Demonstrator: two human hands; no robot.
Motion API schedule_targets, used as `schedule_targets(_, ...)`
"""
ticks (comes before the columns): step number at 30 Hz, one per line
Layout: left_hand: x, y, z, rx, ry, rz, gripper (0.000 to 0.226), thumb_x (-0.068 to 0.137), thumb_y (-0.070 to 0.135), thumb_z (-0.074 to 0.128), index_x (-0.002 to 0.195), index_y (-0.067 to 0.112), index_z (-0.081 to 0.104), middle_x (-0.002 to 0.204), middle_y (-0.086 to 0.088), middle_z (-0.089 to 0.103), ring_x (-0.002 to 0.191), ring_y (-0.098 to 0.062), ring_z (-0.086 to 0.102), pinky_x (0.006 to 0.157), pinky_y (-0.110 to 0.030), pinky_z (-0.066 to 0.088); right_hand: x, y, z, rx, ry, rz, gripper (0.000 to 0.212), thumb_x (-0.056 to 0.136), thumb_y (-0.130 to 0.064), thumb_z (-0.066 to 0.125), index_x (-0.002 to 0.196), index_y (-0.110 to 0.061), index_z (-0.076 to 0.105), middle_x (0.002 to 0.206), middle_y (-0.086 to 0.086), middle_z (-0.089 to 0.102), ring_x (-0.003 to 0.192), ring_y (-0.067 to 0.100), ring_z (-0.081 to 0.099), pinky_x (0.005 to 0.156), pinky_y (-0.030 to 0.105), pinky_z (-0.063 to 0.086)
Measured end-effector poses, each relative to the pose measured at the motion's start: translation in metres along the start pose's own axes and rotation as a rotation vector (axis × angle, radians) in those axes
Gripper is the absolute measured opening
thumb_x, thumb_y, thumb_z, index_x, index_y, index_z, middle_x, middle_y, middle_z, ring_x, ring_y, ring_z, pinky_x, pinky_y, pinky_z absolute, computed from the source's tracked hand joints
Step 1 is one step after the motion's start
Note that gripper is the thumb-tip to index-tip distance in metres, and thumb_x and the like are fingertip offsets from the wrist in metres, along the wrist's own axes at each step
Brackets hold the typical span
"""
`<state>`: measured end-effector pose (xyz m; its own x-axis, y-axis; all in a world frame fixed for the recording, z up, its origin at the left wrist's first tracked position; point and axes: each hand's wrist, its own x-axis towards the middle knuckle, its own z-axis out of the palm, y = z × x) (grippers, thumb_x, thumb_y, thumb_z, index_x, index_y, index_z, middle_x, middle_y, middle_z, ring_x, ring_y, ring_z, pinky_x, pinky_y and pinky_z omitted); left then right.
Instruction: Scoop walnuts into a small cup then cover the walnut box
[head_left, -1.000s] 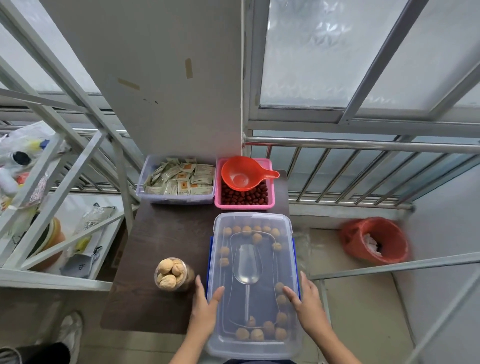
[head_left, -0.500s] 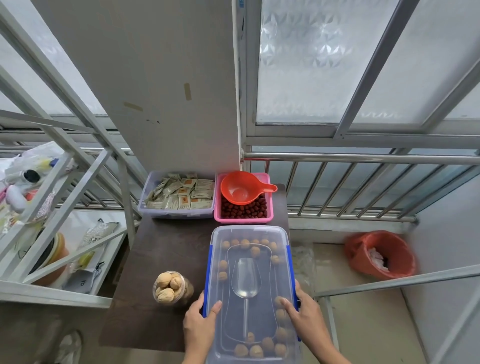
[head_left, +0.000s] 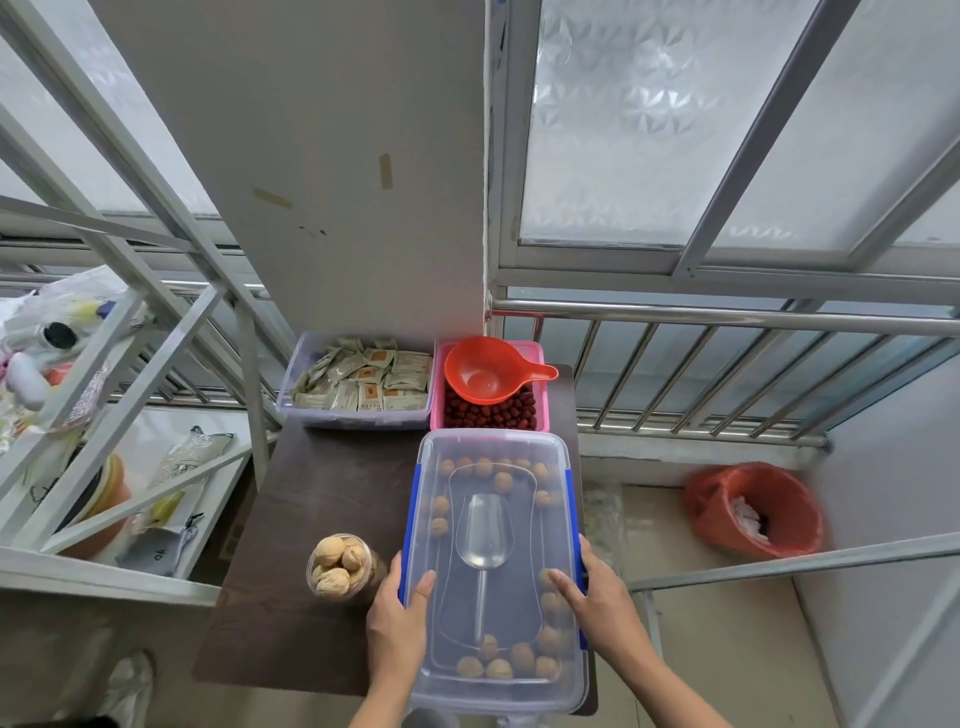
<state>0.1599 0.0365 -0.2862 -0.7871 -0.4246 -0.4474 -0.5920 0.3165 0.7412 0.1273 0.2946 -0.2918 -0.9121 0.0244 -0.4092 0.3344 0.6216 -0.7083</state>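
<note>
1. Walnut box (head_left: 496, 561) sits at the counter's (head_left: 322, 499) 5 o'clock corner; clear lid (head_left: 493, 452) lies over it; scoop (head_left: 485, 535) and walnuts (head_left: 498, 667) show through the lid.
2. Left hand (head_left: 397, 621) grips the box's 9 o'clock edge, thumb on the lid; right hand (head_left: 597, 605) grips the 3 o'clock edge, thumb likewise on the lid.
3. Small cup (head_left: 338, 571), filled with walnuts, stands just beside the box at 9 o'clock.

Pretty bright soft daylight through the frosted window (head_left: 649, 119), barely any shadows, straight bars bending at the wide-angle edges, slight blur.
</note>
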Motion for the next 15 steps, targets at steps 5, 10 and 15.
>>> schedule_targets(5,-0.029,0.031,-0.002,0.146,0.137,0.470,0.065,0.084,0.000,0.078,0.146,0.001,0.058,0.142,-0.008,0.067,0.131,-0.012,0.061,0.106,-0.017,0.044,-0.006,-0.027,-0.021,-0.085,0.153,-0.048,0.083,0.090,-0.034,0.071,0.156,-0.023,0.023,0.143,0.007,0.036,0.134,0.025,0.036,0.114,0.035,0.031)
schedule_targets(10,-0.027,0.163,-0.042,-0.242,0.070,0.669,0.061,0.092,0.039,0.062,0.152,0.037,0.053,0.146,0.033,0.057,0.131,0.013,0.055,0.108,-0.012,0.044,0.003,-0.146,-0.087,0.046,0.329,-0.439,0.073,0.091,-0.036,0.068,0.154,-0.028,0.032,0.150,-0.008,0.037,0.142,0.010,0.034,0.117,0.038,0.034)
schedule_targets(15,-0.027,0.329,-0.117,-0.445,0.017,0.970,0.062,0.101,0.048,0.050,0.158,0.024,0.045,0.159,0.015,0.051,0.146,0.000,0.047,0.120,-0.031,0.042,-0.004,-0.313,-0.183,0.144,0.542,-0.802,0.060,0.097,-0.040,0.055,0.152,-0.032,0.032,0.149,-0.013,0.043,0.135,0.001,0.044,0.101,0.023,0.044)
